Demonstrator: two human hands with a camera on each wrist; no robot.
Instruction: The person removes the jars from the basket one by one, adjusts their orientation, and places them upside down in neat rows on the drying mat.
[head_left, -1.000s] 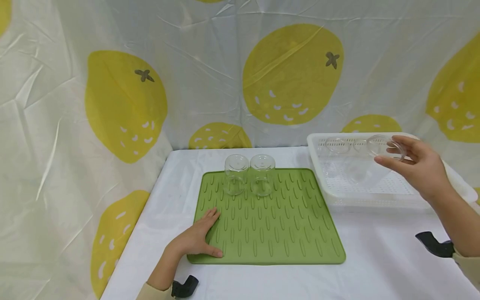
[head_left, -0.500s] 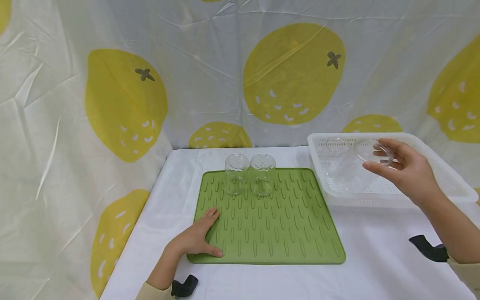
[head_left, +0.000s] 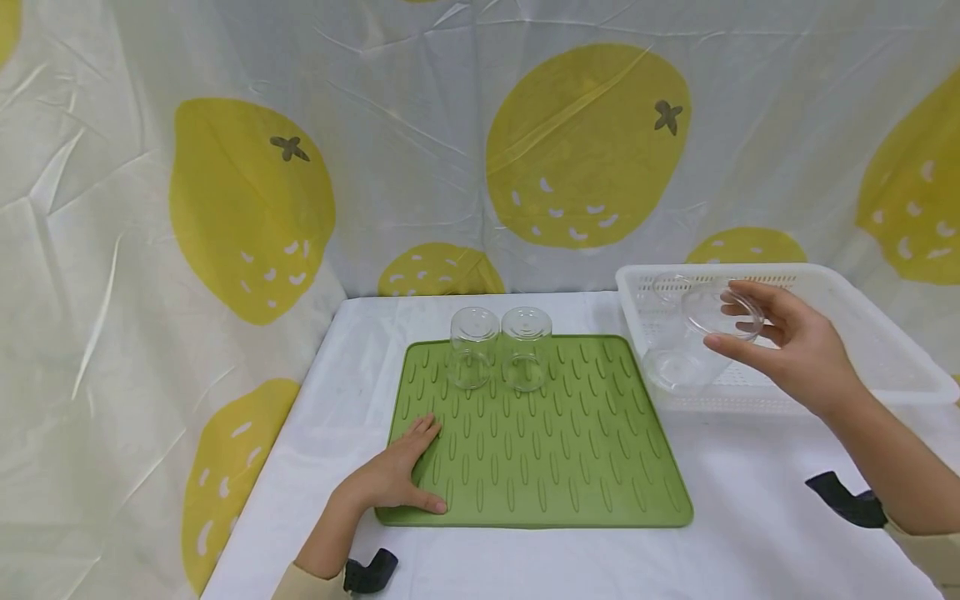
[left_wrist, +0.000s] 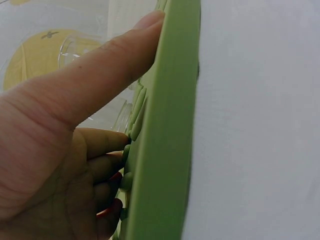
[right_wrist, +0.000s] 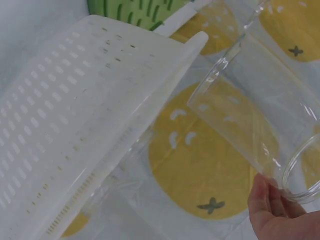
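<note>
My right hand (head_left: 791,354) pinches a clear drinking glass (head_left: 693,346) by one end, fingers on one side and thumb on the other. The glass is tilted over the left part of the white basket, its free end pointing down and left. In the right wrist view the fingers (right_wrist: 272,205) sit beside a thick glass ring. My left hand (head_left: 393,475) rests spread on the front left corner of the green ribbed mat (head_left: 540,450); its thumb (left_wrist: 110,67) lies along the mat's edge in the left wrist view. Two upside-down glasses (head_left: 472,350) stand side by side on the mat's back part.
The white perforated basket (head_left: 892,333) stands right of the mat, with another clear glass (head_left: 670,287) at its back left. A white cloth (head_left: 585,562) covers the table. A lemon-print curtain (head_left: 412,150) hangs behind and to the left.
My right hand has carried the glass left across the basket, toward the mat. The left hand and the two standing glasses have stayed in place.
</note>
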